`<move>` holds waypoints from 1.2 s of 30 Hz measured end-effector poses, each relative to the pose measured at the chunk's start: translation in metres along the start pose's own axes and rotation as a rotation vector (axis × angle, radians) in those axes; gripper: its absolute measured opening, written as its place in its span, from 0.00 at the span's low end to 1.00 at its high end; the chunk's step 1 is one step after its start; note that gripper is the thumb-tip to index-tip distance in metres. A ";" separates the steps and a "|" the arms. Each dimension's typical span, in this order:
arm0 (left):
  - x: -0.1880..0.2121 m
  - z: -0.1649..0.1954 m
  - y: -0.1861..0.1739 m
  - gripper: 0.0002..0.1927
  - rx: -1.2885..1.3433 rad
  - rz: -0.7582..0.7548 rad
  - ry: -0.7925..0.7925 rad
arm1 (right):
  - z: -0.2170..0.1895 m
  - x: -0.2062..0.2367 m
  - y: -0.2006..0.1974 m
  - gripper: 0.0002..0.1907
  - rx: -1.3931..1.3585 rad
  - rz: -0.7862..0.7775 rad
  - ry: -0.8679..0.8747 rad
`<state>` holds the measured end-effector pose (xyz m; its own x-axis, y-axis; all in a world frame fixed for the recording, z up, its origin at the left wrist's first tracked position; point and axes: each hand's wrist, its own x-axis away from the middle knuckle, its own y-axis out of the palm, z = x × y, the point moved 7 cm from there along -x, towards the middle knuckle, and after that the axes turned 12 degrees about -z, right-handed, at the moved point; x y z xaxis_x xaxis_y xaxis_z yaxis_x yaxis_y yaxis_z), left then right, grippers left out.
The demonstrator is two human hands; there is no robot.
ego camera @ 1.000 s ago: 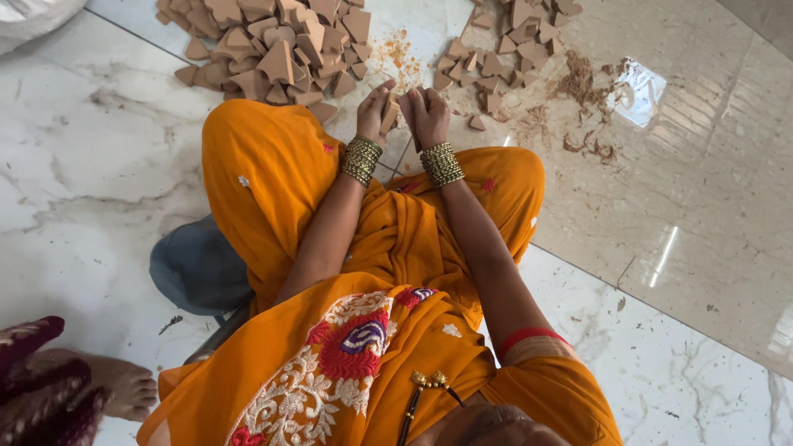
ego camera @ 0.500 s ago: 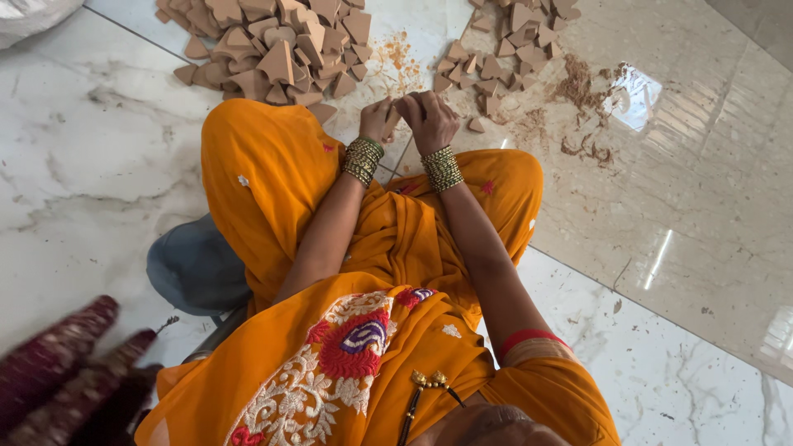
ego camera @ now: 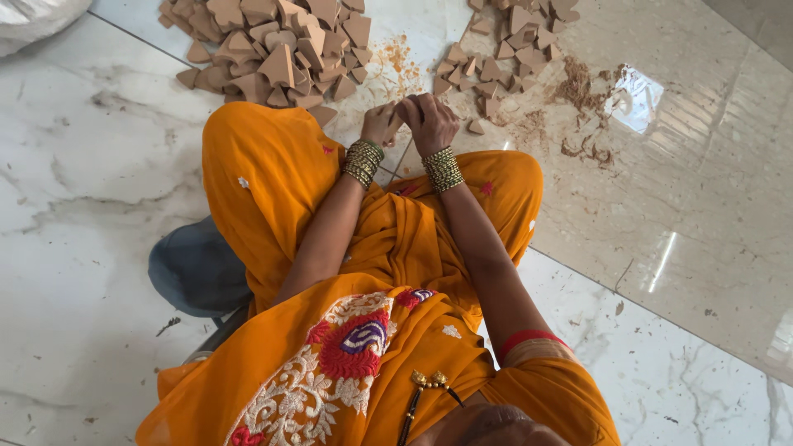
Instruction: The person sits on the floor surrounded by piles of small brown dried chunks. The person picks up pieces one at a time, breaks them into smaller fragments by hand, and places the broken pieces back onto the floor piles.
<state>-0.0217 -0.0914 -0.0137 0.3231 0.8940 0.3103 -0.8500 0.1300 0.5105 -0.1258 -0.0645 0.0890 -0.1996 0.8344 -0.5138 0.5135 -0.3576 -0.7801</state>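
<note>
While I sit on the floor, my findings read as follows.
Left hand: my left hand [ego camera: 378, 124] is curled, fingers pinched on a small tan clay piece [ego camera: 395, 126] just beyond my knees.
Right hand: my right hand [ego camera: 429, 122] is closed over the same clay piece from the other side, knuckles up; the two hands touch.
Clay piece: mostly hidden between my fingers, held above the floor; its shape I cannot tell.
Bangles: green and gold bangles [ego camera: 363, 163] stacked on both wrists.
Left pile: a heap of bigger clay pieces [ego camera: 273, 49], wedge and triangle shapes, lies ahead to the left, near my left knee.
Right pile: a looser scatter of smaller clay pieces [ego camera: 504, 49] lies ahead to the right, well apart from the heap.
Dust: brown crumbs [ego camera: 578, 91] lie on the tile beside the right pile.
Floor: glossy marble tile [ego camera: 74, 215].
Clothing: orange garment [ego camera: 273, 182] covers my folded legs.
</note>
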 end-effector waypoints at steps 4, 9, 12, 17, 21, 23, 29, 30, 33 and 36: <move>-0.001 -0.006 0.017 0.18 -0.298 -0.094 0.031 | 0.001 -0.001 0.002 0.11 0.024 0.000 -0.017; -0.001 -0.003 0.007 0.18 -0.153 -0.006 0.049 | 0.005 -0.003 0.003 0.13 -0.013 0.015 0.057; 0.002 0.004 -0.005 0.18 0.038 0.107 0.050 | 0.004 -0.003 0.002 0.11 -0.024 0.012 0.065; 0.009 0.006 -0.012 0.23 0.102 0.241 0.091 | 0.014 -0.006 0.007 0.13 -0.152 -0.079 0.190; 0.011 0.008 -0.030 0.31 0.085 0.416 0.147 | 0.016 -0.009 0.016 0.14 -0.214 -0.168 0.178; 0.011 0.017 -0.033 0.35 -0.002 0.428 0.305 | 0.018 -0.008 0.022 0.15 -0.217 -0.236 0.187; 0.003 0.007 -0.019 0.33 -0.063 0.265 0.071 | 0.039 -0.005 0.029 0.19 -0.460 -0.273 0.333; 0.004 0.009 -0.015 0.32 -0.049 0.218 0.079 | 0.038 -0.006 0.027 0.18 -0.480 -0.249 0.298; 0.006 0.014 -0.004 0.30 -0.108 0.121 0.085 | 0.033 -0.007 0.023 0.16 -0.522 -0.195 0.229; 0.002 0.011 0.003 0.27 -0.280 0.076 0.071 | 0.023 -0.006 0.022 0.15 -0.436 -0.170 0.181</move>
<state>-0.0192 -0.0937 -0.0025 0.2329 0.9321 0.2775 -0.9556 0.1663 0.2434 -0.1328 -0.0872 0.0671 -0.1824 0.9389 -0.2918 0.7951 -0.0338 -0.6056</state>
